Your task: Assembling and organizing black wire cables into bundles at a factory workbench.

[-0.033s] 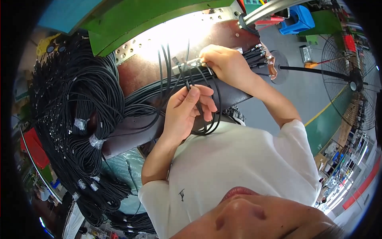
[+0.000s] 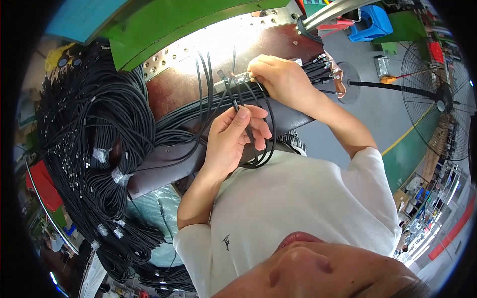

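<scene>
Workshop interior; reddish-brown counter (image 2: 166,99), strongly lit at its far edge. At its middle, a black cable (image 2: 236,104) is held upright just above the near side of the counter. The left hand (image 2: 226,144) grasps it between thumb and forefinger; the remaining fingers of that hand are loosely curled, and looped cable hangs beside them, close to the wearer's white shirt (image 2: 298,198).

Just beyond lies a small metal piece (image 2: 242,78), with several black strands passing near it. The right hand (image 2: 285,84) reaches its right end with thumb and forefinger drawn together; whether they clasp the piece, a cable end or merely press against it cannot be told.

Outward from the hands, a long cable bundle (image 2: 181,119) runs across the counter. To the right, cable ends with pale connectors (image 2: 323,69) project past the edge. To the left, a large heap of coiled black cables (image 2: 117,111) carries clear wrappings (image 2: 120,177) around some bundles. Beyond the counter's far side is a green metal panel (image 2: 184,27). Farther right stand a blue stool (image 2: 373,24) and a black wire-caged fan (image 2: 439,107); at far left, a red object (image 2: 43,186) is noted.
</scene>
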